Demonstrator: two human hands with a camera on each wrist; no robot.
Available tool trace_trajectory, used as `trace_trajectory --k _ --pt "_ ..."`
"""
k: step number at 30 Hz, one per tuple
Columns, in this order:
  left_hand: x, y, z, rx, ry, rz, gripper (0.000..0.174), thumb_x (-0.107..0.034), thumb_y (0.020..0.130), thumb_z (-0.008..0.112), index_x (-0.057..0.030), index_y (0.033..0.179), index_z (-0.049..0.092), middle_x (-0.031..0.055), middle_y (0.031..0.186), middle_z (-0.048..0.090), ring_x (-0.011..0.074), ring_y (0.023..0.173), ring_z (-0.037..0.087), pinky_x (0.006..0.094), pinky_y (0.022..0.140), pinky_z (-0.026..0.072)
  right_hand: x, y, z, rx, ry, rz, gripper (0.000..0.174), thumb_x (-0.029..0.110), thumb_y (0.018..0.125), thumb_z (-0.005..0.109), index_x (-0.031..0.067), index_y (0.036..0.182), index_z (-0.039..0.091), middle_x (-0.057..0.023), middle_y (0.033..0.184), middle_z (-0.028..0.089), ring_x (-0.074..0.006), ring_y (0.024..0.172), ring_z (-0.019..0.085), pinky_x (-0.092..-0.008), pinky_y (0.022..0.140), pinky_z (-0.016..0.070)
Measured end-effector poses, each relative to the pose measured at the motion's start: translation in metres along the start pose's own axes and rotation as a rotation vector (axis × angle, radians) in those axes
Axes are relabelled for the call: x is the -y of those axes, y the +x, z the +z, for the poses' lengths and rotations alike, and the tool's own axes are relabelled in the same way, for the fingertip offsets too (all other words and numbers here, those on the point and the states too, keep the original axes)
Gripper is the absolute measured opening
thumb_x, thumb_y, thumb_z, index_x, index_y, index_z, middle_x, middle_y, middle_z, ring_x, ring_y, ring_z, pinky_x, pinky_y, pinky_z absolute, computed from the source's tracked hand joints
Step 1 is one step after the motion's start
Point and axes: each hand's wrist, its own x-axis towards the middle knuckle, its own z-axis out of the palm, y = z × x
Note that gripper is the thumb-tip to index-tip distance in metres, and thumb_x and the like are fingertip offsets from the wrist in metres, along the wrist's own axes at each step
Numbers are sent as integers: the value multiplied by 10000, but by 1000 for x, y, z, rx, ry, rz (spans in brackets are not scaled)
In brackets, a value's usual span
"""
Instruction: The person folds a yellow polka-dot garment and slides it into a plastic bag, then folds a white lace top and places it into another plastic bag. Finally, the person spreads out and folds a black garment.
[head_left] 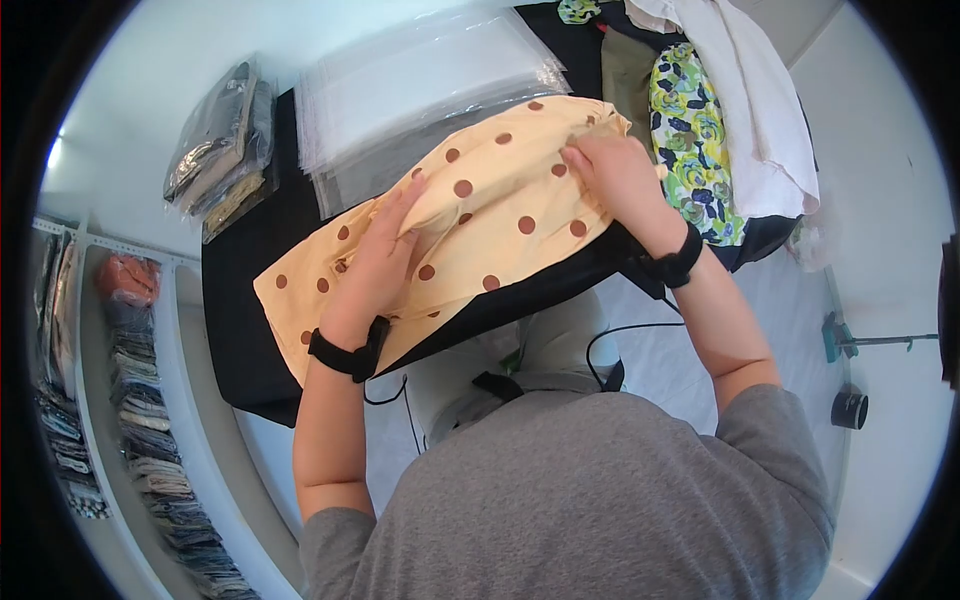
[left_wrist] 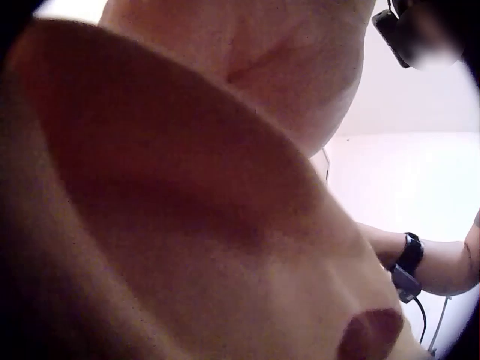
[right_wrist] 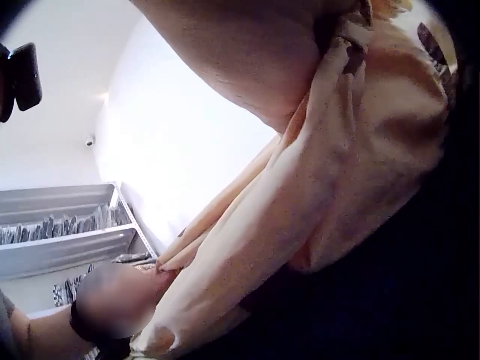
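Note:
A cream cloth with brown dots lies in loose folds over a black-covered table. My left hand rests on its left part, fingers extended toward the table's far side. At the cloth's upper right end, my right hand grips the fabric with curled fingers. In the left wrist view the cloth covers much of the picture, below the left hand; its fingertips are hidden. The right wrist view shows the cloth stretching in folds from the right hand toward the left hand.
Clear plastic bags lie behind the cloth on the black table cover. Bagged dark items are at the left. To the right are a floral cloth and a white cloth. Shelves of folded goods stand at left.

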Motion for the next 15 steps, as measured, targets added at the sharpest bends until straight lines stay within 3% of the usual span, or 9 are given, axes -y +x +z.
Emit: trace_trajectory --k 2,4,5,6,9,11,14,15 --pt "-13 0 -3 -62 379 -191 515 -98 897 466 -200 1392 363 177 1417 354 364 1336 280 537 1076 205 -6 14 3 -102 43 -89 288 309 874 525 70 732 599 -112 657 604 -296 661 609 -409 632 462" --pt "-20 1 -4 -75 496 -128 509 -80 882 476 -175 1374 388 174 1406 370 363 1324 300 487 1076 235 -8 18 13 -60 18 -77 293 315 877 515 71 751 617 -107 672 615 -288 670 614 -420 626 474" --pt "-23 2 -5 -87 609 -65 503 -63 866 486 -150 1356 414 170 1396 387 362 1312 321 437 1077 265 -8 19 19 98 -6 -45 277 299 872 524 55 780 617 -126 703 618 -305 695 613 -436 635 476" --pt "-25 4 -7 -88 613 -63 503 -63 866 486 -150 1356 414 170 1396 387 362 1312 321 437 1077 265 -7 19 25 257 -30 -14 265 284 868 533 40 810 618 -144 734 622 -321 719 611 -451 644 478" --pt "-26 5 -9 -93 411 49 552 45 803 456 -126 1328 458 159 1382 414 339 1314 327 388 1075 275 -9 14 41 235 -75 -31 249 301 854 540 85 820 659 -107 747 646 -301 729 631 -427 639 496" --pt "-23 1 -9 112 303 113 551 67 779 465 -118 1297 490 162 1349 450 343 1306 339 406 1057 308 -14 11 48 228 -99 -37 245 310 847 544 108 826 680 -89 753 659 -291 734 640 -415 636 505" --pt "-8 -11 -1 209 418 77 539 64 789 447 -117 1295 491 152 1364 436 325 1312 336 397 1061 304 -13 13 36 219 -82 -38 216 275 824 570 88 844 675 -103 779 662 -285 751 640 -407 652 502" --pt "-6 -14 1 203 419 72 539 64 789 447 -117 1295 491 152 1364 436 325 1312 336 397 1061 304 -2 17 11 268 -153 144 216 258 817 578 67 863 667 -115 833 662 -286 786 638 -406 668 499"
